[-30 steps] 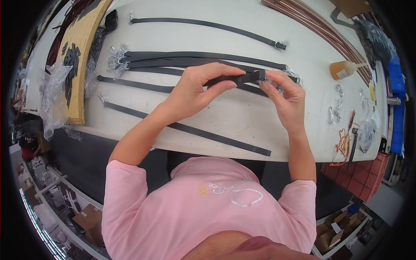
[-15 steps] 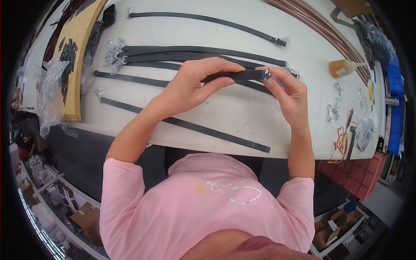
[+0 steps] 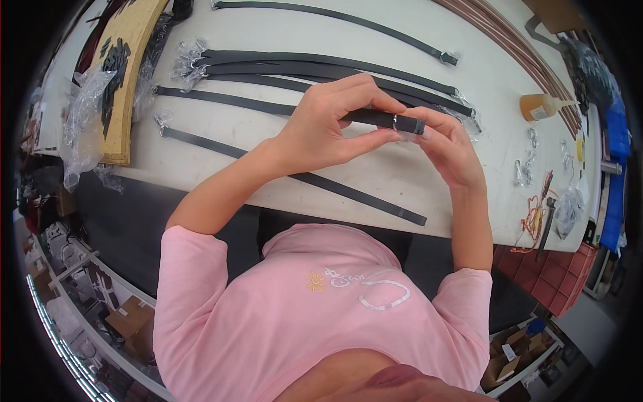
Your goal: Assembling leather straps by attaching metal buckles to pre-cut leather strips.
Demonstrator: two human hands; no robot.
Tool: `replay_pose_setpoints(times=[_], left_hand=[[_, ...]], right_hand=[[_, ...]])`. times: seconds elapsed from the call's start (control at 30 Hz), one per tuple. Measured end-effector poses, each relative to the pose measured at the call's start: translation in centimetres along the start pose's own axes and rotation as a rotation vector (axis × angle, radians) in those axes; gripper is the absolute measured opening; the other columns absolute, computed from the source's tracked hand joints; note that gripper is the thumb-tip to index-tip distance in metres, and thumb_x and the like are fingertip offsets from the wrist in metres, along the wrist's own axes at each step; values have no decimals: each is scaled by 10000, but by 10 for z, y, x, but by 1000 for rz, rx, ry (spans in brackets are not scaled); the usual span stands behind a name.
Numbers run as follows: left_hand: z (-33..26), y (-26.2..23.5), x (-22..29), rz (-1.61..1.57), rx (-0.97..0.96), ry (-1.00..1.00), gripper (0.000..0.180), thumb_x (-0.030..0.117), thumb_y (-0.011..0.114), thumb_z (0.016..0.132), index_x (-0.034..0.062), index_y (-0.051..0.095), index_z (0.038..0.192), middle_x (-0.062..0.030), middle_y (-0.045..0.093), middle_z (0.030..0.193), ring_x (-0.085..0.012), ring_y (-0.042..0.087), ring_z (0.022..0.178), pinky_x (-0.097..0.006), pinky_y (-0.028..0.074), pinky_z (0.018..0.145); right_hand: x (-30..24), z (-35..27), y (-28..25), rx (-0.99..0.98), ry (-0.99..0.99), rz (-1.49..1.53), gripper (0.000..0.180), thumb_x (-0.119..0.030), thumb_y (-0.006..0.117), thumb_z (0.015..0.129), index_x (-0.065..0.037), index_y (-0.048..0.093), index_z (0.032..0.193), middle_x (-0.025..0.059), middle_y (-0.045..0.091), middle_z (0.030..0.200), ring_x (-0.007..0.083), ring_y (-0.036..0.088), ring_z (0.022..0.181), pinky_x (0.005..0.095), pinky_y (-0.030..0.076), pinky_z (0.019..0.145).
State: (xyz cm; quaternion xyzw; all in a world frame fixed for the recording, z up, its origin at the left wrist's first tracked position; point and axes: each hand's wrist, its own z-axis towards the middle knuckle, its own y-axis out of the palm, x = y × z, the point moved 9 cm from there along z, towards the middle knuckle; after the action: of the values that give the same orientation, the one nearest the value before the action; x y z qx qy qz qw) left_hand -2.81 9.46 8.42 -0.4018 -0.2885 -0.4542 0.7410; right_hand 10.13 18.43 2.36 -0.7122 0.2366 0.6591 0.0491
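With the fingers closed, my left hand [image 3: 333,120] pinches a black strap [image 3: 370,118] between thumb and fingers, above the table. My right hand [image 3: 452,144] has thumb and fingers closed on the strap's end, which sticks out past a shiny metal fitting [image 3: 395,122]. Clear plastic shows beneath that fitting. Behind my hands lies a bundle of black straps [image 3: 268,67], with plastic-wrapped metal hardware [image 3: 189,63] at its left. Another black strap [image 3: 362,196] lies slantwise nearer me, its right end bare. One more strap [image 3: 335,21] lies farther back.
A yellow board [image 3: 137,50] carrying small black pieces [image 3: 115,74] stands at the left, beside crumpled plastic [image 3: 87,127]. To the right are an amber bottle [image 3: 536,107], wrapped metal parts [image 3: 527,157], a hammer-like tool [image 3: 548,224] and a red crate [image 3: 552,275]. Long brown strips [image 3: 509,50] lie behind.
My left hand has slid right along the strap, closer to my right hand. The strap's end now protrudes past the metal fitting. The view has shifted slightly.
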Motion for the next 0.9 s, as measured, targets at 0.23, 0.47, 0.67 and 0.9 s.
replay_pose_setpoints(times=[0.23,0.47,0.67,0.9], left_hand=[[-9,7,2,-76,1,-4,374,26,842,755,85,750,1112,-4,634,928,-19,517,725,-179,265,443],[-19,18,-6,67,-48,11,365,35,845,727,99,756,1076,-27,585,993,-75,561,727,-210,361,476],[-14,21,-15,237,-166,-30,348,110,830,766,98,724,1097,-36,590,954,-156,598,735,-268,450,537],[-23,23,-37,312,-256,-17,295,137,814,811,99,719,1088,-52,592,910,-210,600,739,-304,481,599]], right_hand=[[33,5,13,-138,112,383,250,-197,739,922,-27,672,1093,-1,668,991,84,609,947,247,461,886],[16,5,23,-92,174,24,223,-204,753,919,-30,679,1037,-19,667,951,67,599,916,241,461,867],[23,3,7,4,177,-156,196,-192,711,956,0,703,998,29,698,908,80,619,840,244,502,821],[35,5,1,37,248,-224,250,-225,702,964,15,694,1035,19,673,846,70,600,786,231,507,762]])
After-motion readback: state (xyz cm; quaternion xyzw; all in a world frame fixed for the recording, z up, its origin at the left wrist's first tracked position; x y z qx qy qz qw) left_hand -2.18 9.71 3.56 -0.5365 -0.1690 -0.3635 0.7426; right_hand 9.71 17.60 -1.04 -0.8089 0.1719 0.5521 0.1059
